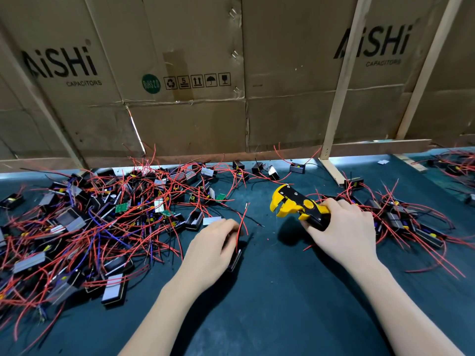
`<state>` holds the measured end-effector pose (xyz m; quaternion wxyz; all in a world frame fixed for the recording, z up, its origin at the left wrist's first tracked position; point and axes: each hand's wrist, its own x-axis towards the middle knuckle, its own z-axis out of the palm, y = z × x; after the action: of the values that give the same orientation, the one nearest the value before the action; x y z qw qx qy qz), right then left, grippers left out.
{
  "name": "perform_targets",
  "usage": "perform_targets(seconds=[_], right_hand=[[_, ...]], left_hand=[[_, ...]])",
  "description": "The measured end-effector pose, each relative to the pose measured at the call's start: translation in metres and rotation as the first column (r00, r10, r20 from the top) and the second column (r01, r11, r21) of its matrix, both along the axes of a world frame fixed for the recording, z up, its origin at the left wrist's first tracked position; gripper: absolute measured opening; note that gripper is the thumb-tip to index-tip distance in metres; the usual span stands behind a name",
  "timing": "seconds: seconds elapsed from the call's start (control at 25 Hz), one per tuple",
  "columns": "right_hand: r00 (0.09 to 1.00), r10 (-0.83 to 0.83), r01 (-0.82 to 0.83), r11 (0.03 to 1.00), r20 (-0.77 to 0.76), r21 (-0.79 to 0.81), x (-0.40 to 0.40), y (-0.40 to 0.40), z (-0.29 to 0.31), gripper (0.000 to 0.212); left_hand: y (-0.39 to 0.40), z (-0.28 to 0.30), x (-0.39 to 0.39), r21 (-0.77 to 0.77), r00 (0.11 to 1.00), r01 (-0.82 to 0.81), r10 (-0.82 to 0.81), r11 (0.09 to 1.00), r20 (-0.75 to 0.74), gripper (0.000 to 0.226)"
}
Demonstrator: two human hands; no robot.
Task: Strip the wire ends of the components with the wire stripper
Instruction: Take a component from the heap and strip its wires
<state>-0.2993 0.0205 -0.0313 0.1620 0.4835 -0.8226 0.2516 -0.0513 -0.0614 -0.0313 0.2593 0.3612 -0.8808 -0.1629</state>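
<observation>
Stripper [295,205] sits in my right hand [344,227], right of centre in the frame, my fingers wrapped round its black and yellow handles, its jaws standing apart and pointing left with no wire between them. My left hand [213,242], at centre, is curled over one black component [235,258] that rests on the table [270,304]; its red wire [243,222] rises past my fingers and its black wire [253,222] trails off to the right. Whether these two ends are already bare I cannot tell; they are too thin to read.

As for progress, I judge the job far from done. A big pile [90,227] of components with tangled red, black and blue leads fills the left of the frame, and a smaller heap [401,222] lies behind my right hand at the right. If the heap is the finished lot, which I cannot confirm, most of the work remains. For the piece in my left hand, the wire has yet to go into the jaws.
</observation>
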Motion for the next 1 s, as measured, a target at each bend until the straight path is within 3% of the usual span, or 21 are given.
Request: perform_targets(seconds=[0.08,0.16,0.28,0.48,0.72,1.0], right_hand=[[1.000,0.000,0.000,1.000,0.007,-0.003,0.000,0.000,0.000,0.047],[1.000,-0.001,0.001,1.000,0.013,-0.006,0.001,-0.001,-0.001,0.046],[1.000,-0.009,0.009,1.000,-0.006,-0.003,0.000,-0.002,-0.003,0.048],[0.993,-0.034,0.038,0.999,-0.111,0.029,0.009,-0.005,-0.009,0.047],[0.983,-0.045,0.044,0.999,-0.175,-0.009,0.025,-0.008,-0.013,0.050],[0.983,-0.031,0.034,0.999,-0.182,0.015,0.028,-0.009,-0.015,0.050]], left_hand=[[0.001,0.002,-0.001,0.277,0.981,0.017,0.038,0.961,-0.193,0.022],[0.003,0.003,-0.004,0.430,0.949,0.078,0.065,0.899,-0.308,0.016],[0.003,0.003,-0.006,0.484,0.922,0.127,0.078,0.866,-0.380,0.003],[0.006,0.009,-0.010,0.554,0.808,0.211,0.176,0.805,-0.563,0.004],[0.009,0.008,-0.010,0.520,0.834,0.236,0.104,0.821,-0.542,0.016],[0.011,0.003,-0.014,0.530,0.858,0.216,0.100,0.820,-0.504,0.009]])
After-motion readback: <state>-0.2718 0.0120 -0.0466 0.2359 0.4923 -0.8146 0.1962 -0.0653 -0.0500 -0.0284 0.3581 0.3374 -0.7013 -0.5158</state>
